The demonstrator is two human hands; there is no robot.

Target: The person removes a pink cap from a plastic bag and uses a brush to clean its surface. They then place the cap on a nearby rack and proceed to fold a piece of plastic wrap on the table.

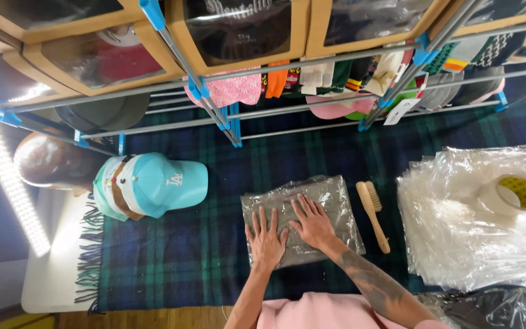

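A folded grey garment sealed in a clear plastic bag (330, 195) lies flat on the dark green-and-blue plaid blanket (171, 256). My left hand (265, 237) rests palm down on the bag's near left part, fingers spread. My right hand (312, 222) presses flat on the bag's middle, fingers spread. Neither hand grips anything. A wooden brush (373, 213) lies just right of the bag.
A stack of teal caps (153, 184) sits to the left. A pile of clear plastic bags (458, 231) with a tape roll (512, 194) on top lies at the right. A metal rack (299, 113) of caps and storage bins stands behind. A light bar (7, 176) runs along the left.
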